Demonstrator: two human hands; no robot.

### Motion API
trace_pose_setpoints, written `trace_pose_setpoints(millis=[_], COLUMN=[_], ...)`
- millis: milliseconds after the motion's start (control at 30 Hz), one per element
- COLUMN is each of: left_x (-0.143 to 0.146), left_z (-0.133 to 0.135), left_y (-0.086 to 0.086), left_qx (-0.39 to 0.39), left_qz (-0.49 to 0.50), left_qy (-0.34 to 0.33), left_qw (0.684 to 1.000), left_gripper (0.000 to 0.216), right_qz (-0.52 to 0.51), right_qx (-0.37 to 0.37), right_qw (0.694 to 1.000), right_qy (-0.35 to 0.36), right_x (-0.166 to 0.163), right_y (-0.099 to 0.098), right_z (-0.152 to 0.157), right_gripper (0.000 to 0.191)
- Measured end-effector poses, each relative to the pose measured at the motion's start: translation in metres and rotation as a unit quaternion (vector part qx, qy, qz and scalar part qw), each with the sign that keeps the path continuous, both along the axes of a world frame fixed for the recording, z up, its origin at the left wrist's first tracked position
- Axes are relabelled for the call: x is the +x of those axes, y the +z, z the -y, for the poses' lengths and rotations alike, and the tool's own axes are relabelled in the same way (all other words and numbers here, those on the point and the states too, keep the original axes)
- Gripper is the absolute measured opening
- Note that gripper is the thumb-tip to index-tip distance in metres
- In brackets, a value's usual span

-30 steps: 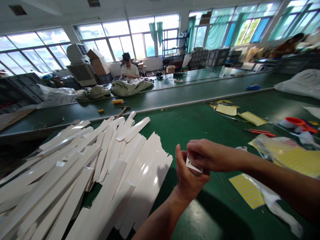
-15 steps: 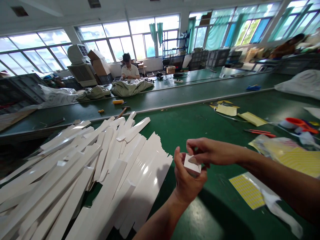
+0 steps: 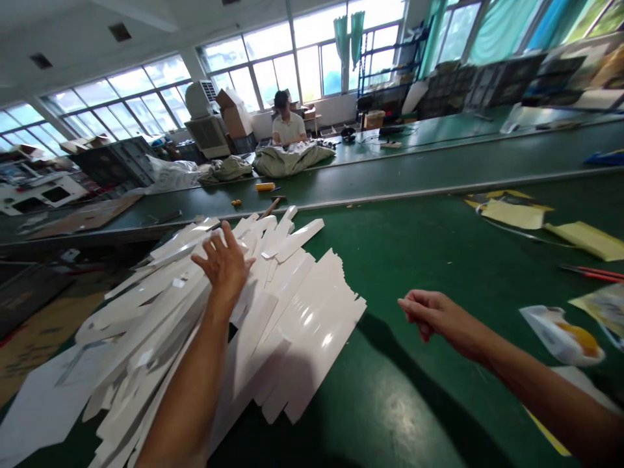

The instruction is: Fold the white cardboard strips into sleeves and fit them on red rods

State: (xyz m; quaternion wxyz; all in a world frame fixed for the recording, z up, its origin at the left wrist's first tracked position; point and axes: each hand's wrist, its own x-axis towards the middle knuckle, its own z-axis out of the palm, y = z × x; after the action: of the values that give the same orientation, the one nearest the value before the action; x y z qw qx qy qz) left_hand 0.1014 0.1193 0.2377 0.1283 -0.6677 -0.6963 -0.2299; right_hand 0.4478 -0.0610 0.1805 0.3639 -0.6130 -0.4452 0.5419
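Note:
My left hand [image 3: 223, 266] reaches out over a big heap of glossy white flat card strips [image 3: 302, 325] on the green table [image 3: 419, 247]. Its fingers are spread and nothing is in it; it hovers at the top of the heap, near or touching the strips. My right hand [image 3: 429, 313] hangs above the bare green surface to the right of the heap, fingers loosely curled with thumb and fingertips together. I see nothing held in it. The small white folded piece from before is out of sight.
Yellow sheets [image 3: 517, 213] and a red-handled tool [image 3: 592, 272] lie at the right. A small printed packet [image 3: 560, 335] sits near my right forearm. Across a long green bench [image 3: 439, 166], a seated person [image 3: 287, 127] works at a grey-green bundle [image 3: 292, 159]. Boxes stand by the windows.
Both hands held a small white folded piece together. Now they have parted: the left has swung out over the strip heap, the right stays, and the view turned left.

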Motion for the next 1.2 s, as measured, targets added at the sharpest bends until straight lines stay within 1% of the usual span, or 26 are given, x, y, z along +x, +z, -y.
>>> trace_pose_setpoints(millis=[33, 67, 100, 133, 167, 200, 233, 267, 300, 367, 400, 467, 567, 633, 667, 700, 767, 800, 833, 867, 900, 933, 967, 1033, 1133, 1200], left_x=[0.006, 0.018, 0.034, 0.051, 0.068, 0.083, 0.096, 0.104, 0.110, 0.112, 0.111, 0.108, 0.106, 0.108, 0.110, 0.113, 0.121, 0.126, 0.132, 0.139, 0.146, 0.152, 0.159, 0.170, 0.181, 0.184], left_z=[0.008, 0.021, 0.039, 0.059, 0.080, 0.099, 0.115, 0.126, 0.133, 0.135, 0.133, 0.126, 0.122, 0.124, 0.126, 0.128, 0.133, 0.136, 0.139, 0.143, 0.147, 0.151, 0.154, 0.159, 0.160, 0.159], left_y=[-0.025, -0.054, -0.085, -0.117, -0.146, -0.172, -0.193, -0.209, -0.220, -0.229, -0.229, -0.224, -0.206, -0.188, -0.178, -0.166, -0.142, -0.131, -0.121, -0.112, -0.105, -0.101, -0.097, -0.093, -0.089, -0.084], left_qx=[-0.022, -0.078, -0.164, -0.213, -0.249, -0.277, -0.296, -0.307, -0.316, -0.328, -0.335, -0.354, -0.374, -0.379, -0.385, -0.393, -0.403, -0.401, -0.391, -0.374, -0.352, -0.332, -0.313, -0.286, -0.276, -0.272], left_qz=[-0.006, 0.008, 0.021, 0.025, 0.029, 0.034, 0.040, 0.048, 0.057, 0.079, 0.091, 0.117, 0.166, 0.202, 0.234, 0.278, 0.370, 0.404, 0.423, 0.426, 0.424, 0.423, 0.426, 0.440, 0.456, 0.447], left_qy=[-0.009, -0.033, -0.087, -0.129, -0.152, -0.161, -0.160, -0.153, -0.143, -0.126, -0.122, -0.130, -0.170, -0.223, -0.260, -0.301, -0.349, -0.350, -0.338, -0.320, -0.303, -0.294, -0.293, -0.298, -0.317, -0.325], left_qw=[1.000, 0.996, 0.982, 0.968, 0.956, 0.947, 0.941, 0.938, 0.936, 0.933, 0.930, 0.919, 0.896, 0.875, 0.854, 0.823, 0.761, 0.744, 0.744, 0.759, 0.777, 0.790, 0.797, 0.797, 0.785, 0.788], left_gripper=[0.084, 0.078, 0.071, 0.065, 0.068, 0.079, 0.086, 0.086, 0.087, 0.079, 0.072, 0.056, 0.038, 0.035, 0.036, 0.039, 0.057, 0.073, 0.091, 0.107, 0.118, 0.123, 0.120, 0.104, 0.086, 0.076], right_qz=[-0.007, -0.013, -0.017, -0.019, -0.018, -0.015, -0.009, -0.003, 0.003, 0.004, -0.001, -0.020, -0.058, -0.143, -0.210, -0.284, -0.401, -0.425, -0.431, -0.426, -0.413, -0.398, -0.382, -0.342, -0.262, -0.198], right_qx=[-0.010, -0.023, -0.044, -0.069, -0.101, -0.138, -0.165, -0.188, -0.203, -0.215, -0.216, -0.206, -0.147, -0.066, -0.025, 0.010, 0.054, 0.064, 0.073, 0.084, 0.095, 0.106, 0.119, 0.142, 0.165, 0.172], right_qw=[1.000, 1.000, 0.999, 0.997, 0.994, 0.989, 0.984, 0.979, 0.975, 0.971, 0.970, 0.970, 0.978, 0.980, 0.972, 0.955, 0.914, 0.903, 0.899, 0.900, 0.904, 0.908, 0.912, 0.922, 0.938, 0.946], right_qy=[-0.001, -0.001, -0.004, -0.013, -0.027, -0.049, -0.065, -0.079, -0.091, -0.108, -0.115, -0.128, -0.135, -0.121, -0.103, -0.080, -0.031, -0.020, -0.020, -0.032, -0.050, -0.070, -0.088, -0.115, -0.156, -0.189], right_x=[-0.006, -0.013, -0.021, -0.029, -0.037, -0.045, -0.053, -0.061, -0.068, -0.081, -0.085, -0.089, -0.079, -0.067, -0.061, -0.057, -0.052, -0.052, -0.052, -0.054, -0.055, -0.057, -0.058, -0.060, -0.062, -0.060], right_y=[-0.011, -0.024, -0.039, -0.055, -0.072, -0.089, -0.105, -0.120, -0.134, -0.154, -0.160, -0.166, -0.155, -0.137, -0.125, -0.112, -0.083, -0.069, -0.056, -0.044, -0.033, -0.024, -0.017, -0.006, 0.006, 0.012], right_z=[-0.001, -0.001, -0.002, -0.003, -0.004, -0.005, -0.005, -0.006, -0.006, -0.007, -0.008, -0.010, -0.014, -0.016, -0.017, -0.019, -0.022, -0.024, -0.026, -0.027, -0.027, -0.027, -0.026, -0.025, -0.026, -0.030], right_gripper=[0.042, 0.042, 0.042, 0.041, 0.040, 0.038, 0.037, 0.036, 0.035, 0.036, 0.037, 0.042, 0.049, 0.055, 0.058, 0.062, 0.068, 0.068, 0.065, 0.061, 0.057, 0.054, 0.054, 0.056, 0.057, 0.055])
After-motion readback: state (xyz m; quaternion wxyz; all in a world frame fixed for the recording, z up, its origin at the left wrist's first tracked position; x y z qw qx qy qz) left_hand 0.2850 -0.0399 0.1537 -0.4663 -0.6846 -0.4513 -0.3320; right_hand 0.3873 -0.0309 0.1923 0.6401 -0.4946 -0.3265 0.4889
